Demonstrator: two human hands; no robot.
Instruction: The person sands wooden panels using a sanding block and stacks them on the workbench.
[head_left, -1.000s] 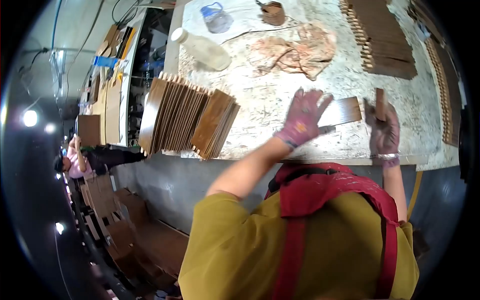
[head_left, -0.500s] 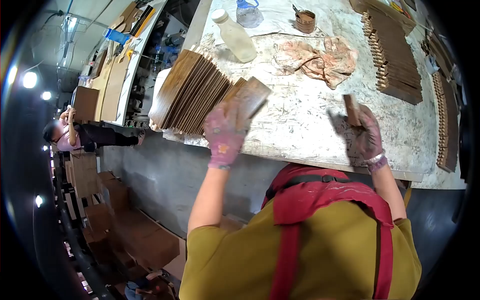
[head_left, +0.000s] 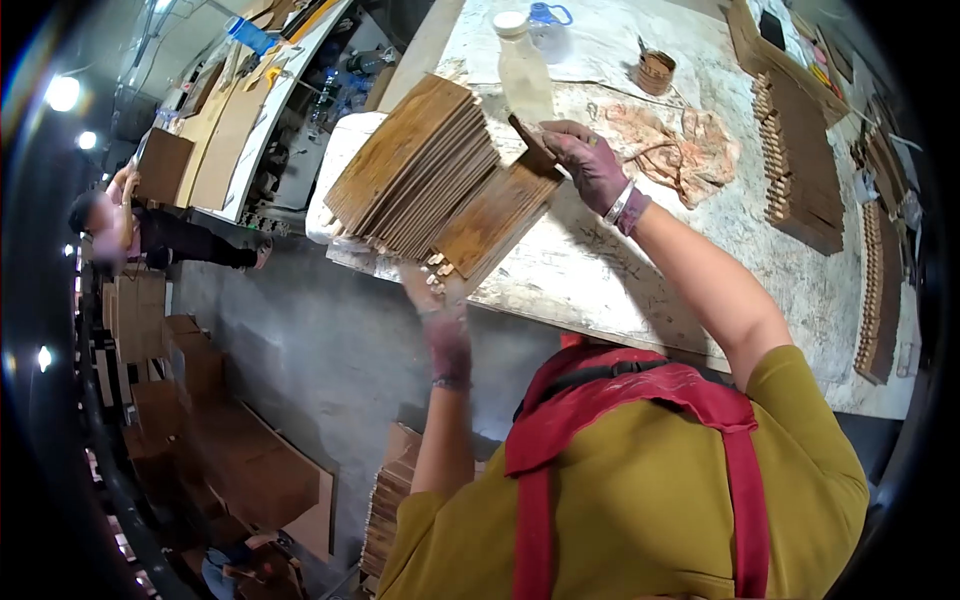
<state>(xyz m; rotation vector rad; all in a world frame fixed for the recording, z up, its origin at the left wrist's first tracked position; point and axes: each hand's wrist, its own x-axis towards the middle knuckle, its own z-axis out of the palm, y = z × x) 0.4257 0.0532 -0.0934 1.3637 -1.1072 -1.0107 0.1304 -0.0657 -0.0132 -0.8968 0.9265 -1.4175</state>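
My right hand [head_left: 590, 170], in a stained purple glove, pinches a small dark-brown flat block [head_left: 533, 143] at the far end of a low stack of brown wooden boards [head_left: 500, 215]. My left hand [head_left: 445, 335], also gloved, is at the near end of that stack, beside the boards' pale notched ends [head_left: 437, 268]. Motion smears its fingers, so their grip cannot be made out. Against the low stack leans a taller stack of similar boards [head_left: 405, 155], tilted, with its broad top face showing wood grain.
On the stained white table [head_left: 640, 290] stand a cloudy bottle [head_left: 525, 75], a blue-topped jug [head_left: 550, 35] and a brown can [head_left: 655, 72]. A blotched cloth [head_left: 680, 150] lies nearby. More board stacks [head_left: 805, 165] line the right. Another person [head_left: 150, 225] stands far left.
My right hand has crossed left with the block to the low stack. My left hand has drawn back toward me from the board it was on. The view has shifted.
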